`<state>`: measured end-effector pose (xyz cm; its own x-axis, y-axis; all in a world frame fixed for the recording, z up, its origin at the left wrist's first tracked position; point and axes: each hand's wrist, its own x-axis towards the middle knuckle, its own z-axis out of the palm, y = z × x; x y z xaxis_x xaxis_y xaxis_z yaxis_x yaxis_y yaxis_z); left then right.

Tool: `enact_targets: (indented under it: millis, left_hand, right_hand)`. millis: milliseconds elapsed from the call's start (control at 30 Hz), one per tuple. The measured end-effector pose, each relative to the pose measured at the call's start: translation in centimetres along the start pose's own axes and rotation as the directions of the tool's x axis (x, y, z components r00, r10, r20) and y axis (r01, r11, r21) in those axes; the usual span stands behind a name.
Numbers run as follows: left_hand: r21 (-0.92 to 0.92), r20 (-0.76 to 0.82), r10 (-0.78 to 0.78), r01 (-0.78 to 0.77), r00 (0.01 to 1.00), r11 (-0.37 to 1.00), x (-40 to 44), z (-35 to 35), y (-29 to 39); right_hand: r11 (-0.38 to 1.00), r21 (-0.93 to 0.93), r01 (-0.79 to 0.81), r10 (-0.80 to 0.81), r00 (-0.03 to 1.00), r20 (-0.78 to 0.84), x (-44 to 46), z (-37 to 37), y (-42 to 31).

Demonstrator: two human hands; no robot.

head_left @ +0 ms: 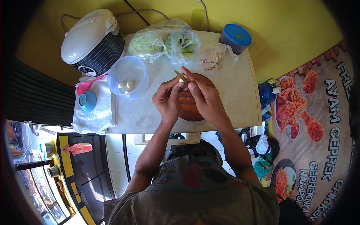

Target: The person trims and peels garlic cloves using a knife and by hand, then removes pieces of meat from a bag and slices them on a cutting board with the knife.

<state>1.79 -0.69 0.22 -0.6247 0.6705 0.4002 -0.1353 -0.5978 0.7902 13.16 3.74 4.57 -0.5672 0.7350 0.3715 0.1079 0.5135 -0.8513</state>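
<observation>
My left hand (168, 98) is closed, pinching a small pale garlic clove (182, 80) between thumb and fingers. Against that clove lies the blade of a small knife (178, 74), its tip pointing up and left; my right hand (204, 95) is closed round it, hiding the handle. Both hands meet above a round brown wooden board or mortar (190, 111), which they partly cover. To the left, a clear plastic bowl (140, 85) has 3 pale peeled cloves (129, 84) in it. Beyond my right hand sits a clear bag of garlic (210, 60).
A white rice cooker (88, 35) stands at the back left. Bags of green vegetables (161, 41) and a blue-lidded container (237, 35) line the table's (240, 101) back. A pink spoon (84, 87) and a blue cup (87, 101) rest on white plastic (93, 122).
</observation>
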Motion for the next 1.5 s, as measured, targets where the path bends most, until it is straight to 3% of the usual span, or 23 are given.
enact_targets:
  millis: [167, 267, 333, 367, 433, 500, 567, 633, 733, 867, 933, 967, 1000, 1067, 1100, 1167, 1200, 1267, 1400, 1500]
  left_hand:
    - [-0.001, -0.011, -0.023, 0.023, 1.000, 1.000, -0.1, -0.2, -0.4]
    - [-0.059, 0.005, -0.076, 0.076, 0.997, 0.995, -0.1, -0.1, 0.0]
    - [-0.070, 0.014, -0.079, 0.080, 0.997, 0.994, 0.1, -0.1, 0.0]
    - [-0.082, 0.025, -0.081, 0.083, 0.996, 0.993, 0.2, -0.1, 0.0]
    - [-0.076, 0.034, -0.103, 0.105, 0.994, 0.992, 0.4, -0.2, 0.0]
    - [-0.069, 0.043, -0.124, 0.126, 0.991, 0.990, 0.6, -0.4, 0.0]
    - [-0.235, 0.078, -0.253, 0.264, 0.964, 0.935, 0.7, -0.6, -0.2]
    - [-0.311, 0.091, -0.287, 0.301, 0.954, 0.902, 0.7, -0.6, -0.4]
    - [-0.422, 0.095, -0.381, 0.384, 0.920, 0.821, 0.8, -0.5, -0.7]
    - [-0.537, 0.034, -0.511, 0.448, 0.859, 0.715, 0.8, 0.0, -0.6]
    - [-0.540, 0.073, -0.508, 0.462, 0.858, 0.703, 0.7, -0.3, -0.5]
    - [-0.542, 0.113, -0.503, 0.478, 0.857, 0.691, 0.6, -0.5, -0.4]
    - [-0.543, 0.112, -0.503, 0.477, 0.857, 0.692, 0.6, -0.6, -0.4]
    - [-0.522, 0.125, -0.529, 0.509, 0.840, 0.685, 0.7, -0.8, -0.4]
    - [-0.523, 0.122, -0.527, 0.506, 0.841, 0.686, 0.6, -0.8, -0.4]
    - [-0.463, 0.121, -0.493, 0.488, 0.862, 0.740, 0.6, -0.7, -0.3]
    - [-0.463, 0.118, -0.492, 0.486, 0.863, 0.741, 0.5, -0.7, -0.3]
    - [-0.426, 0.136, -0.462, 0.472, 0.877, 0.772, 0.5, -0.6, -0.3]
    - [-0.392, 0.141, -0.411, 0.432, 0.901, 0.812, 0.5, -0.6, -0.2]
    - [-0.409, 0.117, -0.446, 0.452, 0.887, 0.793, 0.6, -0.6, 0.1]
  right_hand:
    - [0.999, -0.031, 0.033, -0.034, 0.999, -0.040, -0.1, 0.6, 0.3]
    - [0.992, 0.121, 0.045, -0.032, 0.994, -0.103, 0.0, 0.8, 0.1]
    - [0.943, 0.268, -0.200, 0.202, 0.979, 0.017, -0.2, 0.0, -0.7]
    - [0.942, 0.268, -0.200, 0.203, 0.979, 0.017, -0.2, -0.4, -0.9]
    - [0.649, 0.624, -0.435, 0.366, 0.898, 0.244, -0.1, -1.1, -1.2]
    - [0.589, 0.656, -0.473, 0.401, 0.875, 0.270, 0.1, -1.2, -2.0]
    - [0.525, 0.684, -0.507, 0.435, 0.850, 0.297, 0.1, -1.3, -2.1]
    - [0.392, 0.741, -0.545, 0.433, 0.820, 0.373, 0.0, -1.6, -1.9]
    - [0.275, 0.795, -0.541, 0.404, 0.815, 0.415, 0.0, -2.0, -1.7]
    - [0.325, 0.794, -0.515, 0.440, 0.825, 0.355, 0.3, -2.2, -0.7]
    - [0.597, 0.625, -0.502, 0.583, 0.807, 0.091, 1.2, -2.7, 0.5]
    - [0.674, 0.564, -0.477, 0.608, 0.792, -0.058, 1.6, -3.1, 1.4]
    - [0.674, 0.564, -0.477, 0.608, 0.792, -0.057, 2.2, -3.7, 2.4]
    - [0.836, 0.310, -0.453, 0.540, 0.782, -0.312, 3.5, -5.3, 4.7]
    - [0.837, 0.309, -0.453, 0.538, 0.784, -0.310, 4.1, -5.9, 6.1]
    - [0.924, -0.118, -0.363, 0.265, 0.833, -0.486, 5.0, -6.7, 8.4]
    - [0.925, -0.118, -0.362, 0.265, 0.834, -0.483, 5.3, -7.0, 8.5]
    - [0.877, -0.301, -0.375, 0.198, 0.852, -0.484, 5.9, -7.5, 8.8]
    - [0.864, -0.358, -0.354, 0.164, 0.870, -0.465, 6.3, -7.3, 9.5]
    - [0.766, -0.450, -0.460, 0.271, 0.865, -0.423, 6.1, -7.4, 8.3]
